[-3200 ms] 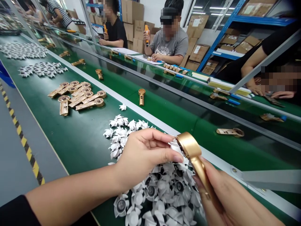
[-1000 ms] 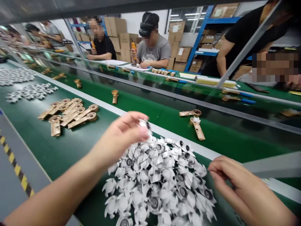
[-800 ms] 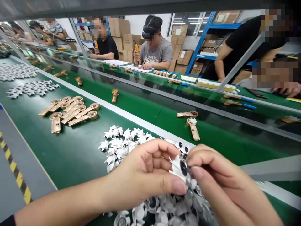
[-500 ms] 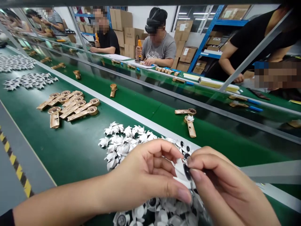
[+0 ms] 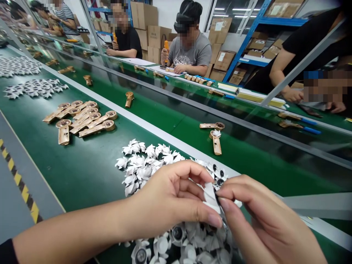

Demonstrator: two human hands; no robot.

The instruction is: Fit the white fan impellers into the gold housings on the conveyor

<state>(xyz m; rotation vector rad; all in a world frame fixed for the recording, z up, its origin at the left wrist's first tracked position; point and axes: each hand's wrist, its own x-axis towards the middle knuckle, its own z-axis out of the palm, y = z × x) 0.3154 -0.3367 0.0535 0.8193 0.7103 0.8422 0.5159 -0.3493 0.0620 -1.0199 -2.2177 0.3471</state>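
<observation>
Between the thumb and fingers of my left hand is a white fan impeller, its blades turned left and its dark hub side facing right. My right hand pinches at that dark hub with thumb and forefinger; the fingertips hide most of it. Below and behind both hands spreads a pile of loose white impellers, some showing round black centres. Part of the pile is covered by my hands.
Gold-coloured fan housings lie grouped on the green bench at left, beyond them rows of white impellers. More housings rest on the green conveyor. Metal frame bars cross the view. Several people sit or stand opposite.
My right fingertips have closed further over the impeller's dark hub, which is now more hidden. The housings on the conveyor have shifted slightly left in view. My left hand keeps its grip.
</observation>
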